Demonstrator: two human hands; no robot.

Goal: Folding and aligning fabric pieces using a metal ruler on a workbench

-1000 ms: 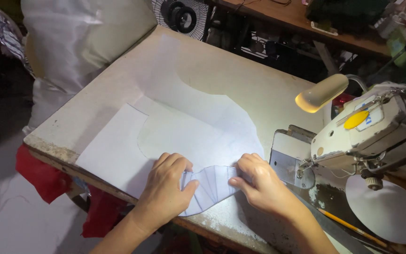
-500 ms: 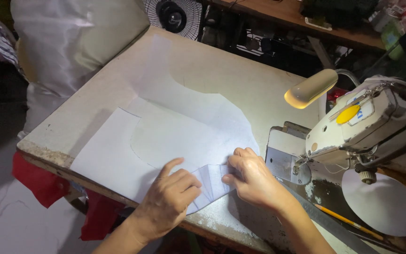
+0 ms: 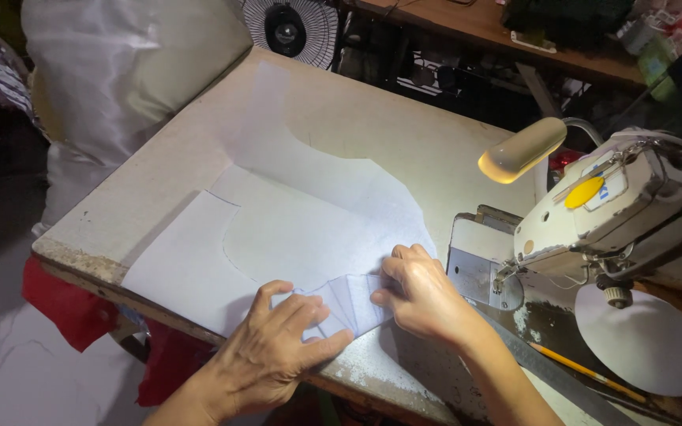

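Note:
A stack of white cut fabric pieces (image 3: 294,229) lies spread over the beige sewing table (image 3: 357,126). Near the table's front edge, several small white pieces (image 3: 349,304) are fanned out. My left hand (image 3: 278,351) lies flat on the left part of this fan, fingers pressing down. My right hand (image 3: 420,296) rests on the fan's right side, fingertips pinching the edge of a piece. Both hands touch the fabric close together.
A white industrial sewing machine (image 3: 609,213) with a lit lamp (image 3: 518,150) stands at the right, a white disc (image 3: 641,339) and a pencil (image 3: 586,371) below it. A fan (image 3: 286,28) and a large white sack (image 3: 112,79) stand behind. Red cloth (image 3: 65,312) hangs under the table's edge.
My left hand has slid a little right and down over the fanned pieces. My right hand has shifted slightly on their right edge. The pieces are spread a bit more.

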